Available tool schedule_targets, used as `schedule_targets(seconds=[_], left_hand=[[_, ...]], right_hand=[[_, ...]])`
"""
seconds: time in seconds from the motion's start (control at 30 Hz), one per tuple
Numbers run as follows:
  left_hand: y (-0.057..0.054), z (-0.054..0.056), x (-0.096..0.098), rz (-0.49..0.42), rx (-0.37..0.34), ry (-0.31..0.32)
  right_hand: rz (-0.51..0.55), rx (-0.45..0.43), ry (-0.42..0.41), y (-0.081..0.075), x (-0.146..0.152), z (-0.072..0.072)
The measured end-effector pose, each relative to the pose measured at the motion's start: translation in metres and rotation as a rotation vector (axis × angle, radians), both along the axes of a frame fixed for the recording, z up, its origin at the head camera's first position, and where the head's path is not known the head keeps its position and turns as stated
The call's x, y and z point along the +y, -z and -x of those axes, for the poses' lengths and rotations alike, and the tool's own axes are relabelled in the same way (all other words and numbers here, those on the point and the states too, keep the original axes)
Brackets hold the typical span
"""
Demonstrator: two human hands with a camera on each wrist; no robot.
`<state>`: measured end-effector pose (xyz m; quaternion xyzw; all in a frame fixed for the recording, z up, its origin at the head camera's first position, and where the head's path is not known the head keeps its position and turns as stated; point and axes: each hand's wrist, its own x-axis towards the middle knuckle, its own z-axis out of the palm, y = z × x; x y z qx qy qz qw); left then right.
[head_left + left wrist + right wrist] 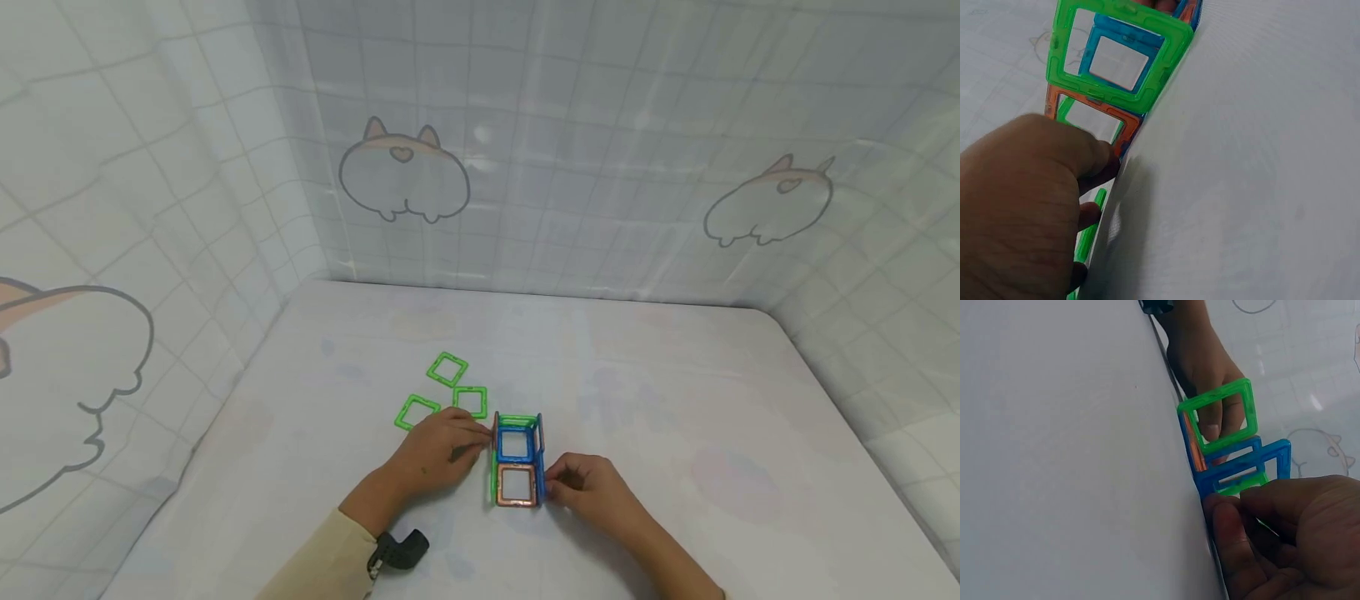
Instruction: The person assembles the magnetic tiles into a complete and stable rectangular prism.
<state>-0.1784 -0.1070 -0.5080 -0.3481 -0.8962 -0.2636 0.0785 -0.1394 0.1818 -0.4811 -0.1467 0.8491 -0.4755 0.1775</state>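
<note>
Nearest, my beige sleeve (326, 557) lies front-left of the box (516, 463), three green squares (470, 389) back-left. On its left wall, my left hand (435, 452) touches an orange square (1100, 105), its face shown only at wrist level; gripping, I can't tell. Right, my right hand (596, 492) pinches a blue square (1241, 464).

Under left hand (435, 450) and right hand (597, 493), faintly blotched white tablecloth (675, 400); beyond both, grid-patterned sheeting (585, 108) with cartoon corgi rumps (405, 182).

The frames (516, 460) are green, blue and seemingly orange, the pale wall (570, 167) grey-gridded.
</note>
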Motion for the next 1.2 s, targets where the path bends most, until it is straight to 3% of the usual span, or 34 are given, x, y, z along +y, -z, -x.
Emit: schedule_targets(seconds=[0.27, 0.43, 0.77, 0.93, 1.07, 1.2], left_hand=[[0.001, 0.000, -0.001, -0.030, -0.037, 0.035], [0.001, 0.000, -0.001, -0.028, -0.050, 0.041], [-0.001, -0.002, 0.002, 0.011, -0.163, 0.026], [0.000, -0.001, 0.004, -0.006, -0.207, 0.039], [0.003, 0.001, 0.002, -0.052, -0.193, 0.038], [0.006, 0.001, 0.000, -0.158, -0.137, -0.012]], right_hand=[[0.022, -0.036, -0.038, 0.001, -0.004, -0.001], [0.087, -0.031, -0.108, 0.002, -0.005, -0.004], [0.247, -0.026, -0.273, 0.009, -0.008, -0.009], [0.283, -0.019, -0.313, 0.012, -0.012, -0.012], [0.246, 0.002, -0.290, 0.009, -0.010, -0.011], [0.174, 0.026, -0.172, 0.004, 0.000, -0.006]])
